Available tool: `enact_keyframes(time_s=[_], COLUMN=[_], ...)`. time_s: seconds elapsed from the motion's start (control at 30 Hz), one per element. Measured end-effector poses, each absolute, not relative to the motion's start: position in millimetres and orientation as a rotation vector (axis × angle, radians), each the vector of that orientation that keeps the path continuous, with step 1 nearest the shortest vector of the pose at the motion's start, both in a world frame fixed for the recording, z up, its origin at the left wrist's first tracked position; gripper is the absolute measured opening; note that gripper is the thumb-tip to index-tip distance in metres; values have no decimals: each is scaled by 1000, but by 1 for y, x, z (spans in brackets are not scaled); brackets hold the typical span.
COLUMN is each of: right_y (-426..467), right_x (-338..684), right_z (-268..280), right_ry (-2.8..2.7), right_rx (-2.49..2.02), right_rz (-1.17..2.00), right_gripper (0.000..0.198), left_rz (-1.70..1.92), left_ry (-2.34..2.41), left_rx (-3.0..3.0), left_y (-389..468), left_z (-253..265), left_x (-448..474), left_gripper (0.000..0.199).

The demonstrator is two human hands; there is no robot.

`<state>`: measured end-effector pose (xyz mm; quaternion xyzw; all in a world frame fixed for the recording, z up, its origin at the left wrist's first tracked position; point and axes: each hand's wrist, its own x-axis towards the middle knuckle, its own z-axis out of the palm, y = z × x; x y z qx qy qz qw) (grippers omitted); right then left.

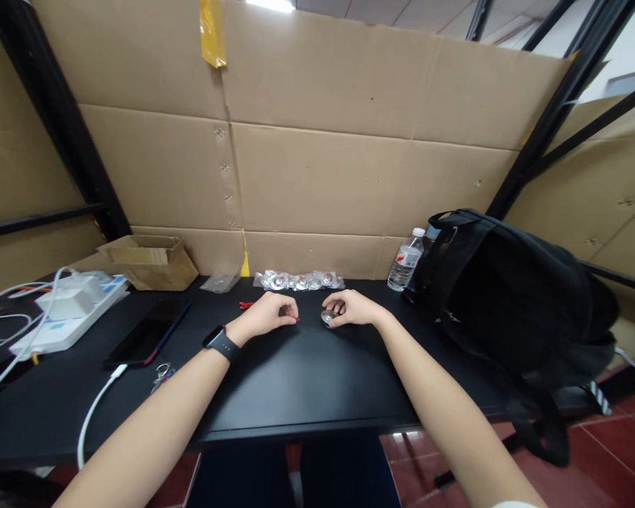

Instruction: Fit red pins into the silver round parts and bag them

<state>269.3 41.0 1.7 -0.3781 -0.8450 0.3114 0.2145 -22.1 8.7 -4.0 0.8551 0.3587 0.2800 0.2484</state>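
Note:
My left hand (269,315), with a dark watch on the wrist, is held just above the black table. Its thumb and forefinger pinch a small red piece (297,319), too small to name. My right hand (353,309) is closed on a round, shiny metal disc (327,317), gripping it by the edge close to the tabletop. A short gap separates the two hands. Several red pieces (246,305) lie just beyond my left hand. Behind both hands is a row of clear bags (299,281) holding shiny round parts with red bits.
At left are a power strip (71,314) with white cables, a dark phone or tablet (148,331) on a charging cable, keys (161,374) and a cardboard box (151,262). A water bottle (406,261) and a black backpack (508,303) stand at right. Cardboard walls (349,183) enclose the table.

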Motion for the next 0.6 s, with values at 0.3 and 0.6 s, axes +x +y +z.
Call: enact_keyframes(time_s=[0.3, 0.6], right_y=[17, 7], right_x=[231, 202], right_z=[7, -5], right_ry=[-1835, -1642], right_rx=[-747, -715], right_rz=[1174, 1108], right_gripper=[58, 52], left_rz=[1088, 1272], left_ry=[1105, 1150], left_rx=[2185, 2232], left_y=[2, -5], left_z=[-1, 3], left_x=[-8, -1], left_gripper=[24, 19])
